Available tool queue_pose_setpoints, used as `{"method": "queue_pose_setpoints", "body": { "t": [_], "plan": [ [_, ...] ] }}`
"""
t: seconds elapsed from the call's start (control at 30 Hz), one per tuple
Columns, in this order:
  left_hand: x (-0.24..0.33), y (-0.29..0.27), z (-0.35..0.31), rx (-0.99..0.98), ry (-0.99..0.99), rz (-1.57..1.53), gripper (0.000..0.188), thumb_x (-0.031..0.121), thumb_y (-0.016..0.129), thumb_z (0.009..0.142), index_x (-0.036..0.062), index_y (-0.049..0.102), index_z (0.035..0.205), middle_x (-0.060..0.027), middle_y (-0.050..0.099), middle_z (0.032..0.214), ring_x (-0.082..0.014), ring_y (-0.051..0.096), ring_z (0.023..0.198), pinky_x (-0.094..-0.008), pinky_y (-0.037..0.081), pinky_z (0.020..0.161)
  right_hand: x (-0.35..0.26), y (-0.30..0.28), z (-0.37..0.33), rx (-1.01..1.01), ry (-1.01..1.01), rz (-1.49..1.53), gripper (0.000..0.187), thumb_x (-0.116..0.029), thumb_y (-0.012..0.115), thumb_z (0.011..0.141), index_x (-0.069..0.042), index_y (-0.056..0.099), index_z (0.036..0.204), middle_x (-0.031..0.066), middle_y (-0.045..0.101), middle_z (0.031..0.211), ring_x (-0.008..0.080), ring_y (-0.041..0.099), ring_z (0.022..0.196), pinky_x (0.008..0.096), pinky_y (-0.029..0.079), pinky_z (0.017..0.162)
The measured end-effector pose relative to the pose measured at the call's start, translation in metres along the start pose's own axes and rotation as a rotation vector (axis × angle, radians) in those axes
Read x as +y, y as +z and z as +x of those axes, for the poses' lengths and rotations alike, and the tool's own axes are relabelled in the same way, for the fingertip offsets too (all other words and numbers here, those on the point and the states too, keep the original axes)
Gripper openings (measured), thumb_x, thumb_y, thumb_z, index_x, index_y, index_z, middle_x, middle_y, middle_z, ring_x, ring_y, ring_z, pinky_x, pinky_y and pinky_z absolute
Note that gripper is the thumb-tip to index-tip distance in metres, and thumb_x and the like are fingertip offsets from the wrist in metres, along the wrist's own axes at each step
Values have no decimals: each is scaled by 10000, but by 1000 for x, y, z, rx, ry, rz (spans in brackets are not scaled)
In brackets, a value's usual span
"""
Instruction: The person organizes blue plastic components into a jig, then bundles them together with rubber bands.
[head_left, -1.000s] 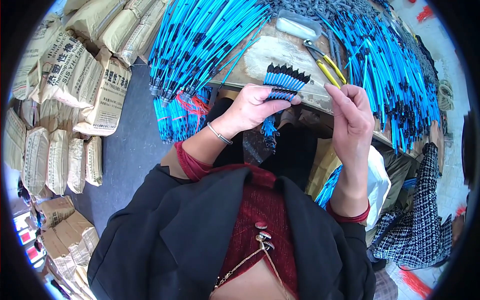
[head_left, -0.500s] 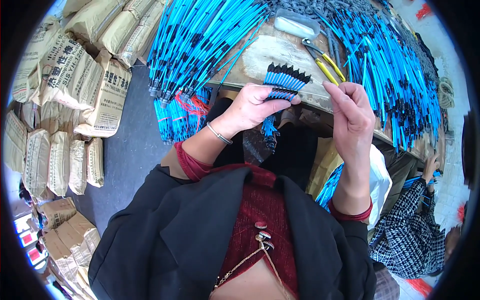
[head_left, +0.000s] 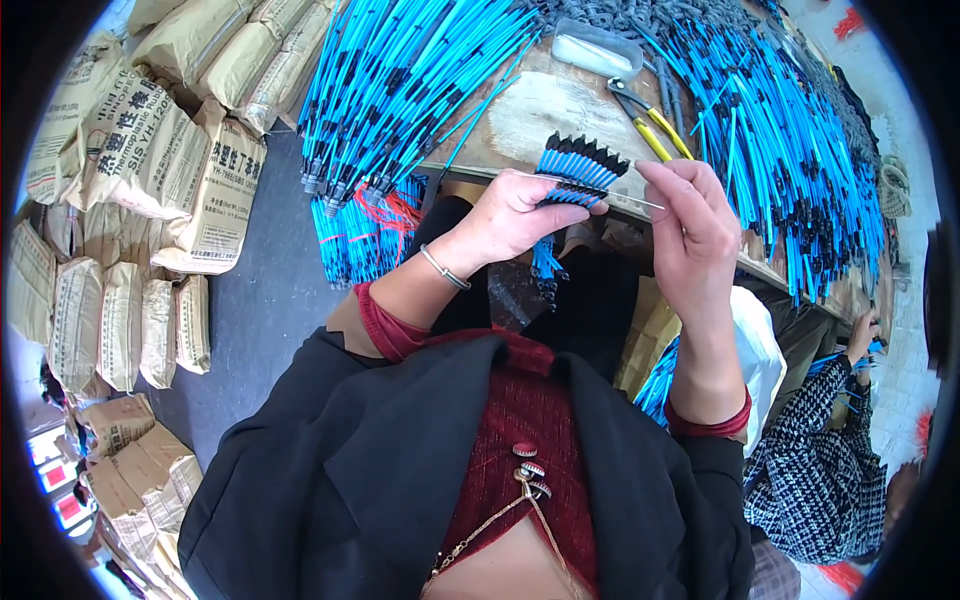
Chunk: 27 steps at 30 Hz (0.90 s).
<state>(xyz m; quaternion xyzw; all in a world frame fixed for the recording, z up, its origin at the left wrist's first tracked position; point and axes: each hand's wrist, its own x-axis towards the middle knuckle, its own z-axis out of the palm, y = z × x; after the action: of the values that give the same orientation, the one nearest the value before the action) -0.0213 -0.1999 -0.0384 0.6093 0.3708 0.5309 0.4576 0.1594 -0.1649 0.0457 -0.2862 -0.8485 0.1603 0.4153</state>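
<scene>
My left hand (head_left: 510, 222) is wrapped round a fanned row of thin blue sticks with black tips (head_left: 582, 166), held upright above my lap. Across this row, just above my left thumb, runs a thin pale rod or wire (head_left: 634, 200). Its far end reaches the fingertips of my right hand (head_left: 703, 222), whose thumb and forefinger are pinched at it; how firmly they grip is too small to make out. Below the left hand hang blue and black ends (head_left: 546, 264) of the held sticks.
Large heaps of blue sticks with black fittings lie on the worktable (head_left: 540, 110), left (head_left: 410, 70) and right (head_left: 745, 140). Between them are yellow-handled pliers (head_left: 655, 135) and a clear plastic tray (head_left: 597, 50). Paper sacks (head_left: 150, 150) stand at left. A co-worker's hand (head_left: 862, 335) is at right.
The row of sticks has shifted slightly right and down with my left hand. My right hand has drawn a little closer to it, and the rod's end now shows below the right fingertips.
</scene>
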Motion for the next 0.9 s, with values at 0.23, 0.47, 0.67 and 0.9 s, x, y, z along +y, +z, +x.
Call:
{"method": "queue_pose_setpoints", "body": {
  "t": [0.23,0.47,0.67,0.9],
  "plan": [
    [-2,-4,0,-14,10,-2,209,34,613,802,39,652,1007,-46,675,930,-103,615,859,-237,468,780,3,5,7,-5,14,61,180,65,572,779,8,620,943,95,553,784,201,552,696,265,438,611],
    [3,-5,-1,2,-90,-102,190,39,604,819,30,652,1003,-39,673,937,-92,603,868,-242,470,778,2,7,16,-51,11,91,178,69,547,797,15,606,956,82,552,809,154,537,712,236,420,618],
    [7,-7,-1,26,-132,-194,176,33,597,826,13,651,992,-42,669,937,-92,597,861,-245,473,777,1,6,24,-112,-45,42,186,53,571,786,6,606,963,83,558,837,154,541,716,241,427,624],
    [4,-8,-2,26,-137,-275,161,36,595,829,16,659,975,-34,667,920,-84,588,845,-237,471,767,4,9,26,-146,44,194,208,33,601,768,-11,612,971,86,557,848,159,531,710,259,439,628]
  ]
}}
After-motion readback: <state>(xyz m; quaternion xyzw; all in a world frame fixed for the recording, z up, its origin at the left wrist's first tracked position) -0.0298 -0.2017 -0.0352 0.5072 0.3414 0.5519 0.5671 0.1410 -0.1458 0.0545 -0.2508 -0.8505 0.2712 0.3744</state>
